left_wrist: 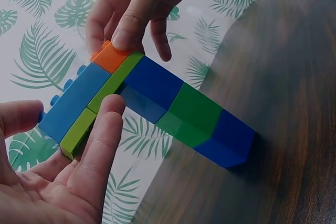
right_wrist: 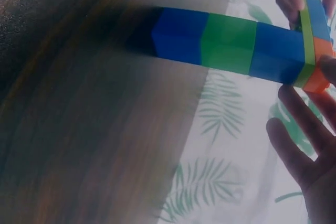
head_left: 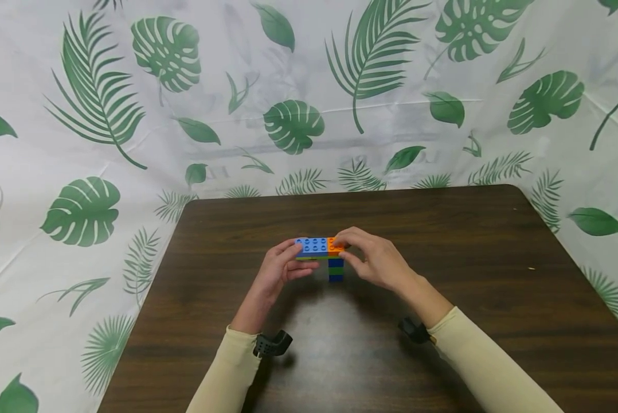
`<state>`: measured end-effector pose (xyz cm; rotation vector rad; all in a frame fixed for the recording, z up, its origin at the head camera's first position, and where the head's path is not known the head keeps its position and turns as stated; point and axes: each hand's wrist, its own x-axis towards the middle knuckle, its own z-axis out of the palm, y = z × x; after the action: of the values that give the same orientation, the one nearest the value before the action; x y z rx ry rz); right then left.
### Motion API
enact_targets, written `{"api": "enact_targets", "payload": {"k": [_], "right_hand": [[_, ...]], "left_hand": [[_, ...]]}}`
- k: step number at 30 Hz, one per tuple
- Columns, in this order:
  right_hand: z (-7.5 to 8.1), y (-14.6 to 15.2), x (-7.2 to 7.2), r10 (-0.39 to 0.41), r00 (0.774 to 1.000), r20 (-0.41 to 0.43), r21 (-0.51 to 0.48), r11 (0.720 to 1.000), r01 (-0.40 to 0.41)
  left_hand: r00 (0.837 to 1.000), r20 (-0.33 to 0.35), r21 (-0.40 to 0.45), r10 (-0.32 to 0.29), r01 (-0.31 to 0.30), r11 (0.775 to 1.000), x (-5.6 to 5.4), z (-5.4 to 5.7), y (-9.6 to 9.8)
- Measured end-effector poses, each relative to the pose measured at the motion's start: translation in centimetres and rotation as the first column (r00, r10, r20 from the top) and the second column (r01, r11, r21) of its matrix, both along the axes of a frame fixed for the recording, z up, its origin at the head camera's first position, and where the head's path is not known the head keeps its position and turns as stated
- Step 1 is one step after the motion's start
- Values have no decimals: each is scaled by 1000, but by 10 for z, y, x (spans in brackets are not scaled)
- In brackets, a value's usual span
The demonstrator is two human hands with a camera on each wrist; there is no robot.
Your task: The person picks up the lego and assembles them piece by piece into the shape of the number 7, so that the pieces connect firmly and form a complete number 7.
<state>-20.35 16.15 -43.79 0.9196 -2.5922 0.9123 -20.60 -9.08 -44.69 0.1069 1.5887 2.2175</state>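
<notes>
An upright column of blue, green and blue toy building bricks (left_wrist: 191,113) stands on the table. Across its top lies a thin lime-green layer (left_wrist: 113,83), jutting out toward the left. Above that sit a long light-blue brick (head_left: 313,245) with studs and a shorter orange brick (left_wrist: 110,57) at the column end. My left hand (head_left: 277,268) pinches the overhanging end, thumb on the blue brick's studs and fingers beneath the lime layer. My right hand (head_left: 383,259) pinches the orange brick between thumb and fingers; its other fingers spread beside the column in the right wrist view.
The dark wood table (head_left: 474,241) spreads around the bricks, with its far edge behind them. A white sheet with green leaf prints (head_left: 293,126) hangs behind and beside the table. Dark bands with devices (head_left: 273,343) sit on both wrists.
</notes>
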Motion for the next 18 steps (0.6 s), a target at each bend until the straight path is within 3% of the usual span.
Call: {"api": "enact_targets", "payload": {"k": [9,18], "right_hand": [[-6,2,1,1,1000,15,-37,999,0],[-8,1,-1,41,995,86,-132,991,-30]], "left_hand": [[999,-17,-16,-31,31,999,0,-1,-3],[991,-62,-44,118,-120,992,2,-3,-6]]}}
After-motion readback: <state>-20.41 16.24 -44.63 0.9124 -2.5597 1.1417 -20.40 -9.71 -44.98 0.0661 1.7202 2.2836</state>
